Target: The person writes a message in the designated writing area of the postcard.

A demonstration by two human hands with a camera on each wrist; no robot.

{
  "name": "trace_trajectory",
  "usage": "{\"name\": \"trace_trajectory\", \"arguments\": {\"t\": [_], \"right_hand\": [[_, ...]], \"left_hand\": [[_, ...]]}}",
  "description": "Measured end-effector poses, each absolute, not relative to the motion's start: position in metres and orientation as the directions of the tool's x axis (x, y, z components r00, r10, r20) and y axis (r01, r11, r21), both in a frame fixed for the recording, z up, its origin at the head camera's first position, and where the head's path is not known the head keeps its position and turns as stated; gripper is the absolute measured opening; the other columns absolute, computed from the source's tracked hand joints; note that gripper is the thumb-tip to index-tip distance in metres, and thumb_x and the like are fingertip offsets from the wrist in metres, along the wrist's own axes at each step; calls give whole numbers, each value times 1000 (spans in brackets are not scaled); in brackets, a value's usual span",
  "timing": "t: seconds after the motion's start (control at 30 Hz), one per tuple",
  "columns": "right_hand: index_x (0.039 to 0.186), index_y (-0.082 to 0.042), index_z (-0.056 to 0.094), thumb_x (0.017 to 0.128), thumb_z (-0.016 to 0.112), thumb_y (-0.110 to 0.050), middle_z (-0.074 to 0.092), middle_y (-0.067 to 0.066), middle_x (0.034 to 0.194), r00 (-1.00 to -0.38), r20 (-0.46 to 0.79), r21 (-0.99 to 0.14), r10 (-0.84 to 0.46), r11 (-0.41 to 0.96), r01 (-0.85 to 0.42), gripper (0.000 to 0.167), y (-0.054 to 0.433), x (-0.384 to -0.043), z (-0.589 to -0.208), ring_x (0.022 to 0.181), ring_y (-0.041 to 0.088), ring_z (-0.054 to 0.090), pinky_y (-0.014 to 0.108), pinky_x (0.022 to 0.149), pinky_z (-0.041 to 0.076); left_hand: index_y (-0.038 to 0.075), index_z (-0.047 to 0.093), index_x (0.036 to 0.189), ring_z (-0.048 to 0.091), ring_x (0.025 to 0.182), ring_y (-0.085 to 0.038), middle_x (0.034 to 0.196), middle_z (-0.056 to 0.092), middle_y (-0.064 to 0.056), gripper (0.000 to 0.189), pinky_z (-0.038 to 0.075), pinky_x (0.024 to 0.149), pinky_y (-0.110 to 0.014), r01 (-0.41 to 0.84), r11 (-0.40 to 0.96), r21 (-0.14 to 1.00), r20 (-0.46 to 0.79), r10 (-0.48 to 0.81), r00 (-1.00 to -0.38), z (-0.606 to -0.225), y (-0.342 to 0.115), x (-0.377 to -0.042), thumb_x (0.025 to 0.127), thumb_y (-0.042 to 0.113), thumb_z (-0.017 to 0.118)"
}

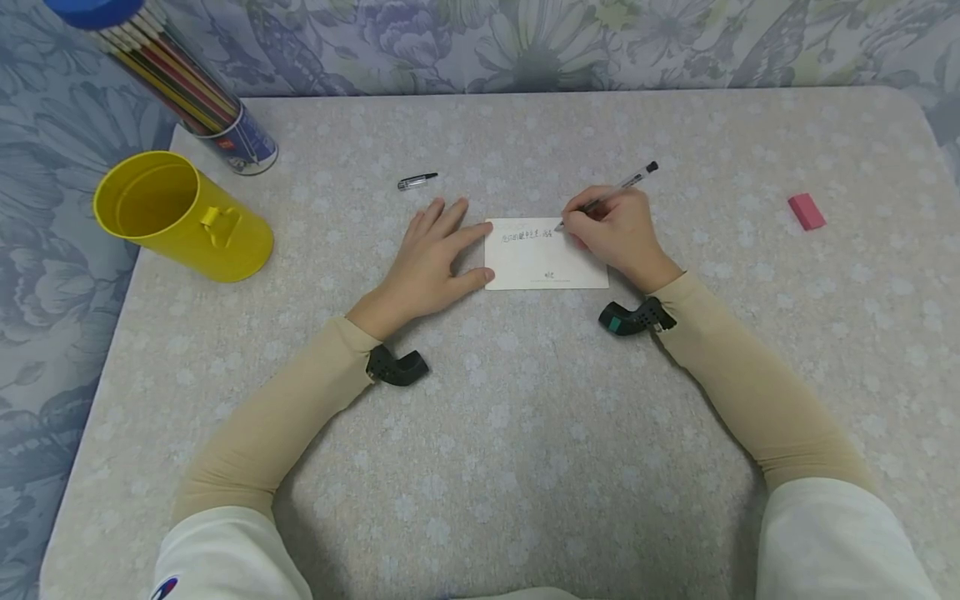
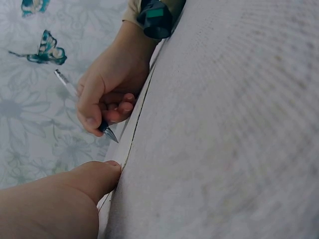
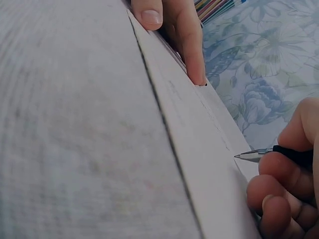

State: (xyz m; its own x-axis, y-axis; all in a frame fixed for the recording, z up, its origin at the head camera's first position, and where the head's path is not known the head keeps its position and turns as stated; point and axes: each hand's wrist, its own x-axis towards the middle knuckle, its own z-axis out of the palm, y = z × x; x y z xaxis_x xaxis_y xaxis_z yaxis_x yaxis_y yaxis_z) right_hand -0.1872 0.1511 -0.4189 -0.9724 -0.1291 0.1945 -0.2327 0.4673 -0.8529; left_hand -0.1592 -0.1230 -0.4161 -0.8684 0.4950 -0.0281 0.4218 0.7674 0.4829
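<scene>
A white card (image 1: 547, 258) lies on the table with a line of dark handwriting near its top and a small mark lower down. My right hand (image 1: 618, 229) rests at the card's right side and pinches a pen (image 1: 634, 177) with a clear barrel and black end. The pen's metal tip (image 3: 246, 156) is right at the end of the written line. Spread out flat, my left hand (image 1: 431, 267) presses the card's left edge with thumb and forefinger. Above that hand lies a pen cap (image 1: 417, 181) with a black clip.
At the back left stand a yellow cup (image 1: 225, 250) with a small handle and a clear tube of colored pencils (image 1: 180, 75) with a blue lid. A pink eraser (image 1: 807, 212) lies at the right. Flowered wallpaper (image 1: 525, 50) runs behind the table.
</scene>
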Motion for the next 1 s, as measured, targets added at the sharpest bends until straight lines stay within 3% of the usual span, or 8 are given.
{"name": "trace_trajectory", "arguments": {"t": [0.17,1.0], "right_hand": [[81,-2,78,89,62,-6,59,-6,52,-971,195,-854,-136,463,-237,18,152,-188,-421,43,8,47,20,45,34],[81,-3,80,87,64,-9,61,-16,58,-979,165,-855,-120,477,-203,18,151,-187,-419,43,5,45,18,46,30]], "left_hand": [[15,51,151,9,158,-45,168,25,-21,65,4,127,-63,420,767,485,-36,497,-867,-416,-123,-159,96,44,67],[14,51,151,9,158,-46,168,25,-21,65,5,127,-63,423,763,488,-30,499,-866,-416,-123,-159,96,43,68]]}}
